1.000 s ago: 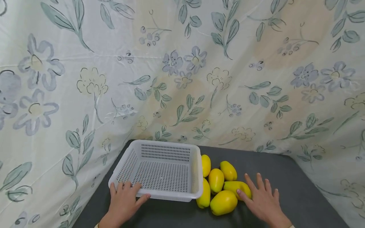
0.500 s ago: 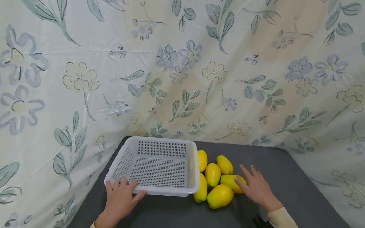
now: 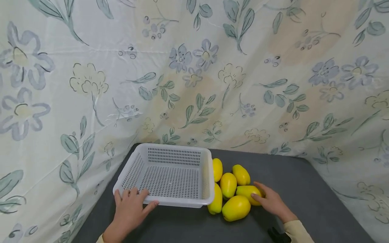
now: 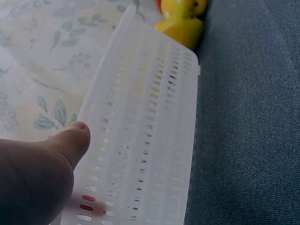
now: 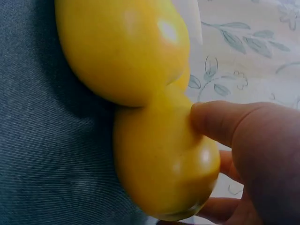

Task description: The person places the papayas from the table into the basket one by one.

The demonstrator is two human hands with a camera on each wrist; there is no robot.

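Observation:
A white perforated plastic basket (image 3: 173,182) stands on the dark table, nothing lying in it. My left hand (image 3: 129,211) holds its near rim at the left corner, fingers over the edge and thumb (image 4: 77,136) against the outer wall. Several yellow mangoes (image 3: 236,208) are clustered beside the basket's right wall. My right hand (image 3: 273,202) grips the rightmost mango (image 3: 244,191), its thumb (image 5: 213,119) on top and fingers around the far end. In the right wrist view that mango (image 5: 159,159) touches a larger mango (image 5: 122,47) and still rests on the table.
The dark grey table (image 3: 304,189) extends right of the mangoes and in front of the basket. A floral cloth (image 3: 182,84) hangs behind and at both sides. A small black object (image 3: 278,235) shows under the right wrist.
My right hand has moved from hovering spread over the rightmost mango to closing its thumb and fingers on it. The left hand stays on the basket rim. The head view has shifted slightly.

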